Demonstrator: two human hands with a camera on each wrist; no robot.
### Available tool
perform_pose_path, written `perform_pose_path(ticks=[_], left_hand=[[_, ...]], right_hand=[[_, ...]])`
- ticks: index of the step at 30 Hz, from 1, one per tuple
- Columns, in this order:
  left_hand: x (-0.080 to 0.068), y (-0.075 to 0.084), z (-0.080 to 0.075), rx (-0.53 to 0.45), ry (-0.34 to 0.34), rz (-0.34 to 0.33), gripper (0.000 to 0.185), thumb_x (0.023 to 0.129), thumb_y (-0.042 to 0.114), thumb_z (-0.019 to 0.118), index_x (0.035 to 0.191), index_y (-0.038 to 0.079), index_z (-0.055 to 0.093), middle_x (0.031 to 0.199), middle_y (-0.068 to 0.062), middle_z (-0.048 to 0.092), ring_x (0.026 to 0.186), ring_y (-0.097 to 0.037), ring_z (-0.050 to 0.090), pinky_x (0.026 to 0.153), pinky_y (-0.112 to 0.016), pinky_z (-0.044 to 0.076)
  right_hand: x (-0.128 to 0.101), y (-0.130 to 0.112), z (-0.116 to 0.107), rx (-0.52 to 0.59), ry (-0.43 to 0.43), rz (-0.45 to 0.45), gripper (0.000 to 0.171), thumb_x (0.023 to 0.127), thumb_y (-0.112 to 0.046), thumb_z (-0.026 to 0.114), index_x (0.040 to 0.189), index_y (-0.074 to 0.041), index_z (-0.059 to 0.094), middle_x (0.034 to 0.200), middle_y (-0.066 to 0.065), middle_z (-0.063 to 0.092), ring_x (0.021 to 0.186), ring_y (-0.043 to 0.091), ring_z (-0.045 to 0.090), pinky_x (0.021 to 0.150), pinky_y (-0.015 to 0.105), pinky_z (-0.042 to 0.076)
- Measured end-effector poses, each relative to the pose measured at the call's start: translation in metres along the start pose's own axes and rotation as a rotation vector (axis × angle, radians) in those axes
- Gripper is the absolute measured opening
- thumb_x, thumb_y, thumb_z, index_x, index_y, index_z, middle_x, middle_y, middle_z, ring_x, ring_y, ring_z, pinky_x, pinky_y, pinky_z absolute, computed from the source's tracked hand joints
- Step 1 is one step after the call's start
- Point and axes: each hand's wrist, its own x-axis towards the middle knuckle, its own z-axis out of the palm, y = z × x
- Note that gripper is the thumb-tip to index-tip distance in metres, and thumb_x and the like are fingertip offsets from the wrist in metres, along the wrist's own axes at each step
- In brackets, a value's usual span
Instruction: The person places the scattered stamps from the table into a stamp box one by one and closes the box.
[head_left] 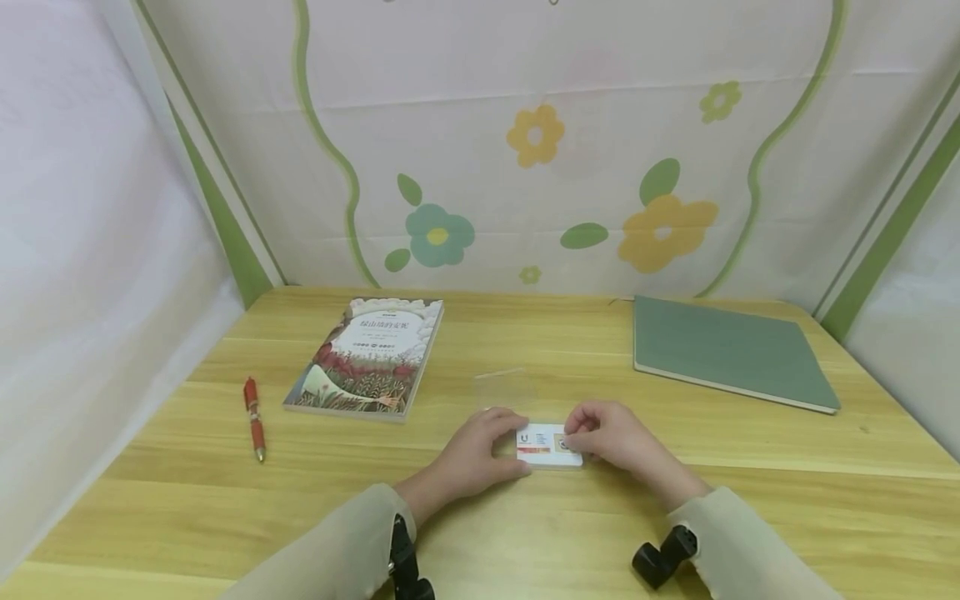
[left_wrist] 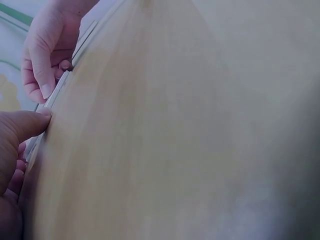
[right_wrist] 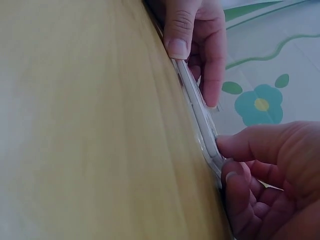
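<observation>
White plastic card (head_left: 550, 446) with a small printed logo and an orange stripe, flat on the pale wooden bench (head_left: 750, 500), pinched at both short ends. Left hand (head_left: 480, 454) curled at the card's left edge, thumb tip pressed on the rim in the left wrist view. Right hand (head_left: 611, 437) curled at the right edge, fingertips gripping the thin edge in the right wrist view. Just beyond the card, a clear plastic sleeve (head_left: 504, 383), hard to make out. Farther left, an illustrated paperback book (head_left: 371, 357) and a red ballpoint pen (head_left: 254, 418), apart from each other. Far right at the back, a flat green notebook (head_left: 727, 350). Behind, a flowered white cloth backdrop (head_left: 525, 142).
</observation>
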Motion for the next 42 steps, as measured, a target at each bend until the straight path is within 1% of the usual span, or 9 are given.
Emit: perform_pose_path(ticks=[10,16,22,27,29,33,36,39,42], left_hand=[[-0.001,-0.001,0.001,-0.004,0.003,0.015,0.057,0.075,0.028,0.074,0.126,0.008,0.056,0.127,-0.006,0.053,0.118,-0.024,0.047,0.102,-0.044,0.037],[0.001,-0.001,-0.002,-0.018,-0.024,0.02,0.063,0.074,0.031,0.076,0.129,0.009,0.053,0.13,-0.008,0.051,0.121,-0.025,0.046,0.103,-0.045,0.036],[0.003,0.001,-0.012,-0.122,-0.048,-0.005,0.067,0.071,0.029,0.078,0.13,0.011,0.053,0.133,-0.009,0.049,0.12,-0.026,0.048,0.103,-0.046,0.036],[0.004,0.005,-0.026,-0.147,-0.054,-0.021,0.063,0.075,0.025,0.075,0.132,0.011,0.051,0.13,-0.008,0.052,0.111,-0.028,0.053,0.095,-0.044,0.044],[0.006,0.003,-0.033,-0.16,-0.038,-0.018,0.061,0.077,0.022,0.074,0.132,0.01,0.05,0.13,-0.009,0.052,0.11,-0.029,0.053,0.092,-0.044,0.046],[0.009,-0.003,-0.045,-0.175,0.01,-0.047,0.055,0.081,0.018,0.071,0.132,0.011,0.05,0.13,-0.01,0.051,0.108,-0.031,0.053,0.087,-0.042,0.049],[0.012,-0.008,-0.052,-0.16,0.052,-0.072,0.054,0.081,0.016,0.069,0.132,0.012,0.051,0.129,-0.012,0.052,0.105,-0.032,0.054,0.084,-0.041,0.05],[0.014,-0.012,-0.055,-0.147,0.088,-0.075,0.055,0.08,0.013,0.07,0.132,0.01,0.05,0.131,-0.012,0.051,0.108,-0.033,0.053,0.087,-0.042,0.049],[0.015,-0.015,-0.057,-0.147,0.103,-0.079,0.058,0.079,0.012,0.071,0.132,0.007,0.049,0.135,-0.012,0.049,0.113,-0.034,0.051,0.092,-0.045,0.046]], right_hand=[[-0.001,0.001,-0.001,0.021,0.007,0.036,0.016,0.079,-0.013,0.069,0.089,-0.004,0.061,0.079,0.006,0.057,0.069,0.016,0.052,0.059,0.028,0.048],[-0.002,0.0,-0.01,0.043,-0.005,0.042,0.02,0.082,-0.018,0.067,0.093,-0.003,0.061,0.079,0.005,0.058,0.068,0.016,0.052,0.059,0.027,0.048],[-0.001,-0.003,-0.024,0.061,-0.027,0.046,0.021,0.086,-0.02,0.063,0.098,-0.003,0.06,0.076,0.005,0.056,0.067,0.017,0.051,0.058,0.026,0.047],[0.002,-0.008,-0.036,-0.006,-0.06,-0.012,0.021,0.087,-0.022,0.062,0.096,-0.003,0.061,0.075,0.006,0.056,0.065,0.018,0.052,0.058,0.029,0.048],[0.006,-0.011,-0.039,-0.026,-0.077,-0.039,0.02,0.088,-0.022,0.061,0.095,-0.003,0.06,0.074,0.005,0.055,0.064,0.017,0.051,0.057,0.029,0.047],[0.018,-0.018,-0.044,-0.039,-0.118,-0.085,0.019,0.088,-0.02,0.06,0.094,-0.002,0.059,0.073,0.004,0.052,0.062,0.016,0.049,0.055,0.029,0.045],[0.028,-0.022,-0.044,-0.063,-0.125,-0.116,0.017,0.087,-0.017,0.061,0.095,-0.002,0.06,0.077,0.004,0.055,0.066,0.016,0.05,0.058,0.03,0.046],[0.038,-0.024,-0.044,-0.1,-0.131,-0.158,0.019,0.086,-0.013,0.063,0.099,0.0,0.061,0.089,0.007,0.061,0.079,0.018,0.055,0.066,0.03,0.05],[0.048,-0.024,-0.042,-0.141,-0.151,-0.191,0.024,0.085,-0.012,0.064,0.106,-0.001,0.062,0.104,0.01,0.064,0.096,0.022,0.058,0.081,0.035,0.051]])
